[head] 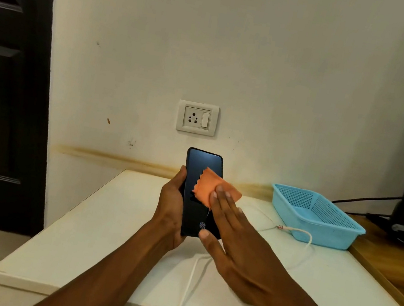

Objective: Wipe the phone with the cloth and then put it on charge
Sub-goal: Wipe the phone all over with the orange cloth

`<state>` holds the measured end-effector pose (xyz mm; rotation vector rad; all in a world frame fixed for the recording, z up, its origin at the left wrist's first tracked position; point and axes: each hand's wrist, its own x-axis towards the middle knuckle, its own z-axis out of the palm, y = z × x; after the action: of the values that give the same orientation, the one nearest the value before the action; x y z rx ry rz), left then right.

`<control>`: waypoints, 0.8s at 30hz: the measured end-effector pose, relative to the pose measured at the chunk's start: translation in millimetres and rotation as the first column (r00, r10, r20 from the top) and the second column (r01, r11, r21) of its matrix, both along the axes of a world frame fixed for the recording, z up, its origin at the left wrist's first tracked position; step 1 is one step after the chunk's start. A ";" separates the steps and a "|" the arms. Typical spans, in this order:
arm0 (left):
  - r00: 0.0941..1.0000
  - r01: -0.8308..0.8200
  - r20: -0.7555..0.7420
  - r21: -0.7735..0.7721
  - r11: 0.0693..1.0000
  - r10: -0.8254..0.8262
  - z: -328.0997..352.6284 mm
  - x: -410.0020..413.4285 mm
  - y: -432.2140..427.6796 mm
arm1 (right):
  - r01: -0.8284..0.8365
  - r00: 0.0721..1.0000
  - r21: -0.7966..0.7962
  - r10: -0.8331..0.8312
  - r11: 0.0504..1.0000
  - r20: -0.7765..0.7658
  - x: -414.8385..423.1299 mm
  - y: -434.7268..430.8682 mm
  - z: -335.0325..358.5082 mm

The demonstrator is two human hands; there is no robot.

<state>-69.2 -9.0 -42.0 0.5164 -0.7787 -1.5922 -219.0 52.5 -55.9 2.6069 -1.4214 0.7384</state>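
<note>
My left hand (171, 206) grips a black phone (202, 169) upright by its left edge, above the white table, with the screen facing me. A fingerprint icon glows near the screen's bottom. My right hand (231, 235) presses a small orange cloth (212, 185) flat against the screen with straight fingers. A white charging cable (184, 292) runs across the table under my arms, and its plug end (281, 227) lies beside the blue basket. A wall socket with a switch (197, 118) sits on the wall just above the phone.
A light blue plastic basket (323, 222) stands at the right on the white table (86, 248). A wooden desk (396, 270) with dark cables and a monitor base adjoins at the far right. A dark door (3, 80) fills the left.
</note>
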 end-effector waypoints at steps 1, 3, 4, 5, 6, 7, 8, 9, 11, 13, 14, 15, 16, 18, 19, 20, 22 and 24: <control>1.000 -0.020 0.003 0.007 1.000 0.020 0.6 -0.1 0.6 | 0.003 1.000 0.004 -0.003 1.000 -0.013 -1.2 3.6 -3.2; 0.998 -0.056 0.025 0.021 0.998 0.055 1.2 -0.2 1.1 | 0.013 1.000 0.019 -0.012 1.000 -0.026 -3.5 10.0 -8.6; 0.997 -0.068 0.034 0.019 0.997 0.068 1.0 -0.1 1.2 | 0.012 1.000 0.027 -0.012 1.000 -0.028 -4.1 12.3 -11.0; 0.996 -0.084 0.042 0.016 0.996 0.083 1.2 0.2 1.1 | 0.008 1.000 0.033 -0.008 0.999 -0.028 -4.7 14.2 -13.1; 0.994 -0.098 0.052 0.015 0.995 0.098 1.2 0.9 0.3 | 0.005 1.000 0.036 -0.004 0.999 -0.030 -5.1 15.6 -14.9; 0.993 -0.105 0.064 0.014 0.994 0.104 1.2 1.8 -0.2 | 0.003 0.999 0.040 -0.002 0.999 -0.033 -4.9 16.9 -16.3; 0.992 -0.101 0.074 0.014 0.995 0.099 0.9 2.3 -0.7 | 0.003 0.999 0.047 -0.002 0.999 -0.033 -4.6 18.5 -17.8; 0.993 -0.093 0.078 0.014 0.996 0.092 0.7 2.9 -0.9 | 0.000 1.000 0.057 0.002 0.998 -0.027 -3.6 20.0 -18.9; 0.995 -0.084 0.060 0.007 0.996 0.083 0.3 3.4 -1.9 | -0.018 1.000 0.080 0.019 0.997 -0.011 0.2 23.2 -20.4; 0.999 -0.045 0.007 -0.015 0.999 0.045 0.6 2.6 -1.8 | -0.044 0.999 0.104 0.046 0.994 -0.020 6.5 27.2 -20.2; 1.000 -0.015 -0.021 -0.021 1.000 0.015 0.8 2.0 -1.9 | -0.059 0.998 0.118 0.062 0.991 -0.028 10.6 29.6 -19.4; 0.999 0.009 -0.039 -0.026 1.000 -0.010 1.0 1.7 -1.6 | -0.073 0.996 0.134 0.078 0.988 -0.031 15.2 31.6 -18.4; 0.998 0.028 -0.048 -0.032 0.999 -0.029 1.4 1.6 -1.1 | -0.085 0.995 0.148 0.091 0.985 -0.029 19.6 33.8 -17.1; 0.997 0.055 -0.051 -0.043 0.998 -0.057 2.2 2.0 -0.1 | -0.090 0.995 0.170 0.097 0.981 -0.029 25.9 38.2 -14.3; 0.997 0.056 -0.050 -0.045 0.997 -0.058 2.2 2.6 -0.1 | -0.084 0.995 0.172 0.092 0.981 -0.038 27.6 39.7 -13.1; 0.998 0.048 -0.049 -0.046 0.998 -0.050 2.3 3.2 0.3 | -0.072 0.995 0.171 0.082 0.983 -0.052 28.6 40.5 -12.1; 0.998 0.045 -0.050 -0.045 0.998 -0.048 2.7 4.0 0.3 | -0.040 0.995 0.164 0.054 0.986 -0.082 29.1 41.1 -10.5; 0.997 0.052 -0.054 -0.046 0.998 -0.054 3.2 3.1 0.2 | -0.014 0.995 0.149 0.028 0.989 -0.091 27.6 41.2 -10.0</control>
<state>-66.0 -8.8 -38.9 0.4206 -0.7902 -1.6276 -191.4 93.7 -65.9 2.7296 -1.4781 0.5246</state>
